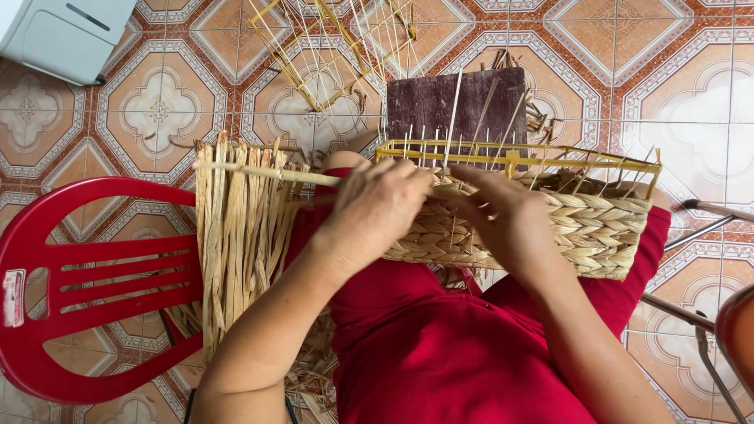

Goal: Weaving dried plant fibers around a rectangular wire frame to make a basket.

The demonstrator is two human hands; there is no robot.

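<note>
A half-woven straw basket (597, 232) on a yellow wire frame (550, 159) rests on my lap, over red trousers. My left hand (375, 210) lies on the basket's left end, fingers curled around a dried straw strand at the upper weave edge. My right hand (503, 216) presses on the woven wall near the middle, fingers pinching the same strand among the upright wires. A bundle of loose dried straw strips (239, 235) hangs over the red chair beside my left arm.
A red plastic chair (86, 283) stands at left. A dark wooden board (455, 106) lies on the tiled floor behind the basket, with a bare yellow wire frame (330, 47) beyond it. A white box (63, 35) sits top left. Metal chair legs (699, 228) show at right.
</note>
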